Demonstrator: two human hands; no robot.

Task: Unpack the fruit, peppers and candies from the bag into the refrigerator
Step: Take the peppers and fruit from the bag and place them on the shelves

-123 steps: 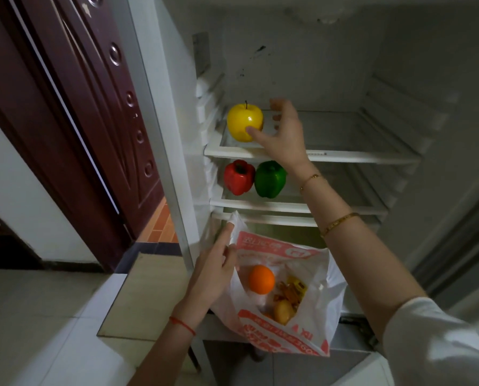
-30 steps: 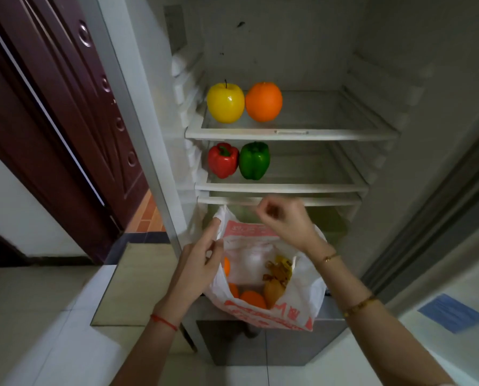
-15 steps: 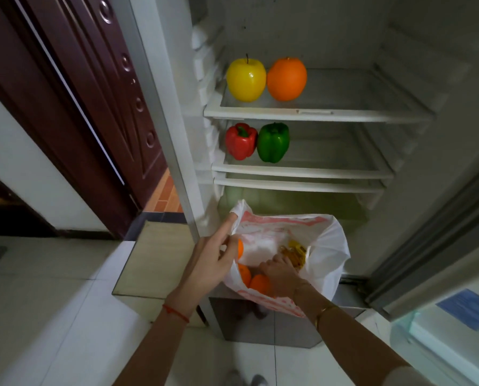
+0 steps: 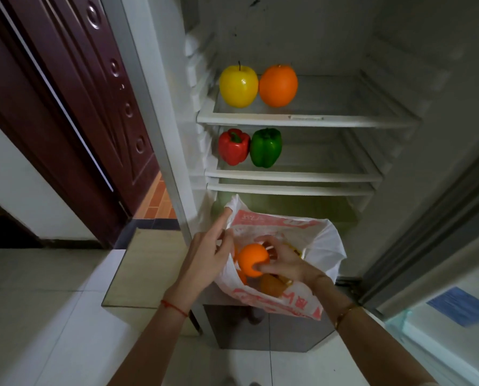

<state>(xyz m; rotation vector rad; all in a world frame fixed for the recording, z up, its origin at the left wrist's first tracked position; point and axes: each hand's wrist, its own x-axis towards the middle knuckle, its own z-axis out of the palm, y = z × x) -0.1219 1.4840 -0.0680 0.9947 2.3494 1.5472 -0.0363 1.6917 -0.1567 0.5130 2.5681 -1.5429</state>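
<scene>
A white and red plastic bag [image 4: 320,240] hangs open in front of the refrigerator's bottom. My left hand [image 4: 204,260] pinches its left rim. My right hand [image 4: 284,263] grips a small orange [image 4: 251,259] at the bag's mouth. More orange fruit [image 4: 271,285] and yellow candy wrappers lie deeper inside, partly hidden. On the top shelf [image 4: 344,121] stand a yellow apple [image 4: 238,86] and a large orange [image 4: 278,85]. A red pepper [image 4: 234,147] and a green pepper [image 4: 266,147] stand on the shelf below.
The right parts of both shelves are bare. A dark red door [image 4: 93,101] stands at the left beside the refrigerator's frame. The open refrigerator door [image 4: 441,316] is at the right. Pale floor tiles lie below.
A large orange now stands beside the apple on the top shelf. My right hand went down into the bag and now lifts a small orange at its mouth.
</scene>
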